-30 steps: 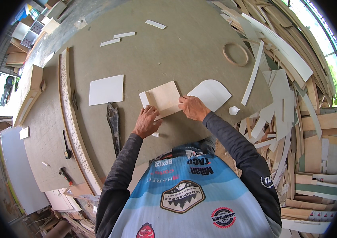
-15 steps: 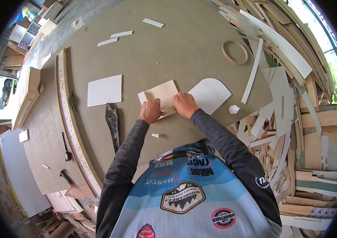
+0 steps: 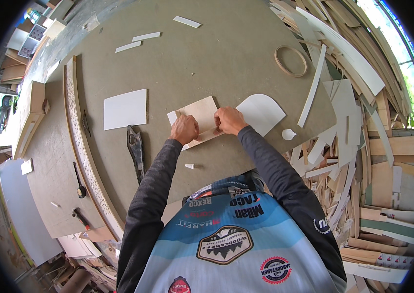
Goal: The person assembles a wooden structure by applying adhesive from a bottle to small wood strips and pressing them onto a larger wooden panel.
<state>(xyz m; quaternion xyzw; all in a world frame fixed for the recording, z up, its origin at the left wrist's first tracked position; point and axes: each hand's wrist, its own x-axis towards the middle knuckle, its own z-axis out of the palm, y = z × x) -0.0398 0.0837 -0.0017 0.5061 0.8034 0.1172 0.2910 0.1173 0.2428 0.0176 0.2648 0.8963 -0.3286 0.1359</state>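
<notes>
A light plywood board (image 3: 199,111) lies tilted on the worktable over a white panel whose edge shows at the left. Along its near edge runs a thin wooden strip (image 3: 207,135). My left hand (image 3: 185,129) is closed at the strip's left end, knuckles up. My right hand (image 3: 230,120) pinches the strip's right end with curled fingers. Both fingertips are partly hidden. Just beyond the right hand, a white panel with a rounded end (image 3: 261,113) lies flat. A small white nozzle cap (image 3: 190,166) is on the table nearer to me.
Left of the board are a white rectangular panel (image 3: 125,109) and a dark, flattened tool or sleeve (image 3: 135,151). A long curved wooden piece (image 3: 72,112) crosses the table. A wooden ring (image 3: 291,61) and white strip (image 3: 313,87) lie right, beside heaped offcuts (image 3: 336,146).
My right hand has shifted slightly right and down along the strip, its fingers curled more tightly. The left hand stays at the left end. The whole view has shifted a little.
</notes>
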